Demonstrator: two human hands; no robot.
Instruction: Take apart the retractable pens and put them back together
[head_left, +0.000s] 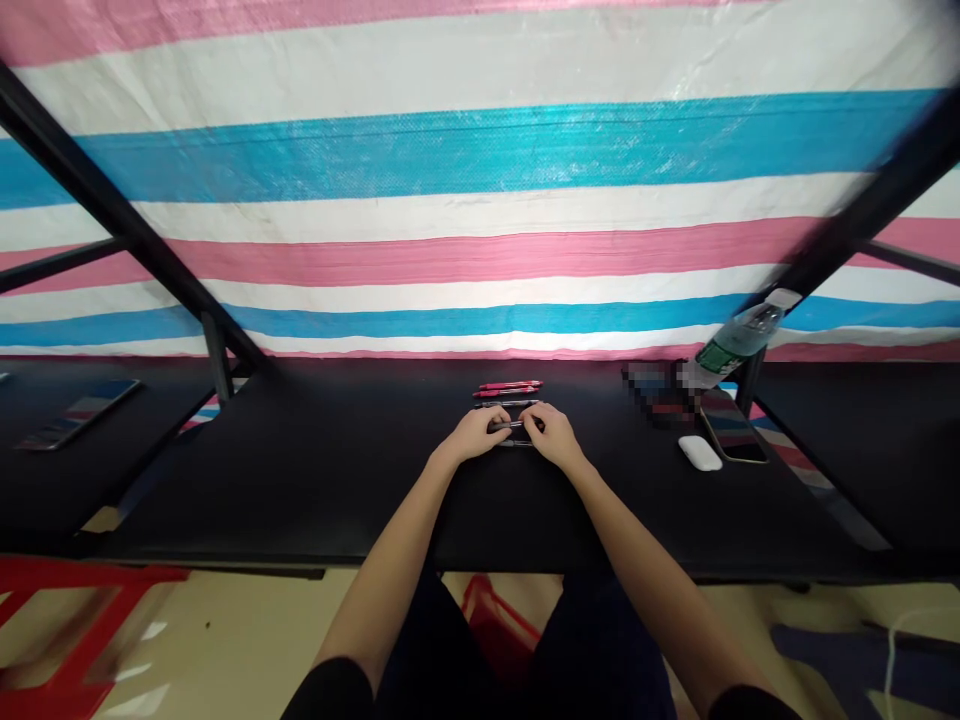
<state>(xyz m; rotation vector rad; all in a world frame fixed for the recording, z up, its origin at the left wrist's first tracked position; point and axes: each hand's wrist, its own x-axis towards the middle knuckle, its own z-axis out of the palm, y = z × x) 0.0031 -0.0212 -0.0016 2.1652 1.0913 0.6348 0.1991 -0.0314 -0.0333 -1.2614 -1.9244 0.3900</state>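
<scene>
Presently, the left bare hand [480, 432] and right bare hand [550, 436] pinch opposite ends of a slim dark-and-clear plastic pen [505, 426] over the black tabletop [300, 470]. It seems a two-handed handling step; the next move calls for light touch, since another slender clear pen [516, 443] lies near.

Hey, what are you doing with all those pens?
A person at a black table has a pen held between the left-hand grip and the right-hand grip. Another pen lies just nearer the person, while a dark pen and two red pens lie farther away. Off to the right are a bottle, a phone and a small white case.
</scene>
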